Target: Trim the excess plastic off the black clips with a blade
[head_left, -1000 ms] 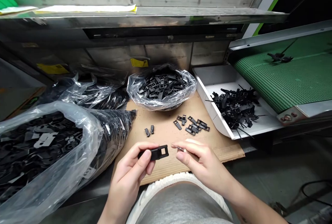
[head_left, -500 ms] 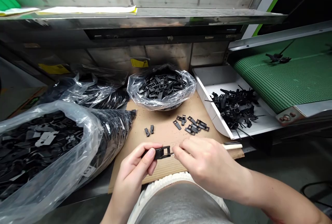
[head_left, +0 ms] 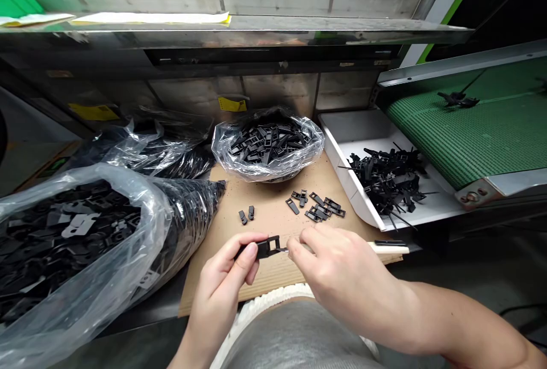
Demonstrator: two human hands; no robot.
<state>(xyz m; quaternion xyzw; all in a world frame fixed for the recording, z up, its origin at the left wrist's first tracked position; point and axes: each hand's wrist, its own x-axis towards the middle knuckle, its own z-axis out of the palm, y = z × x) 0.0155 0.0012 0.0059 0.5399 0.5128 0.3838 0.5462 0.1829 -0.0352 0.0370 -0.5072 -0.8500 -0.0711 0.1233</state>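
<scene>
Left hand grips a black clip, right hand a pen-like tool at its end

The left hand (head_left: 222, 278) has its thumb and fingers clamped on a black clip (head_left: 268, 247), held in the air above the front of a cardboard sheet (head_left: 269, 198); the clip's open, frame-like end points toward the right hand (head_left: 337, 261); that hand's fingers are closed around a pen-like tool (head_left: 388, 247), its pale and black handle sticking out beyond the far side of the hand; a thin metal tip shows between the right fingertips and the clip's end, though whether it touches the clip is too small to tell.

On the cardboard beyond the hands lie two small black pieces (head_left: 251, 213), side by side, and, farther right, a loose group of smaller clips (head_left: 319, 211), some overlapping; behind these sits an open plastic bag (head_left: 224, 150) filled with similar clips; to the right stands a white tray (head_left: 440, 210) with a tangled pile of black parts (head_left: 393, 178), beside a green belt (head_left: 431, 141) on which another black part (head_left: 458, 99) lies; to the left, a large clear sack (head_left: 156, 198) gapes open, full of dark pieces (head_left: 60, 232).
</scene>
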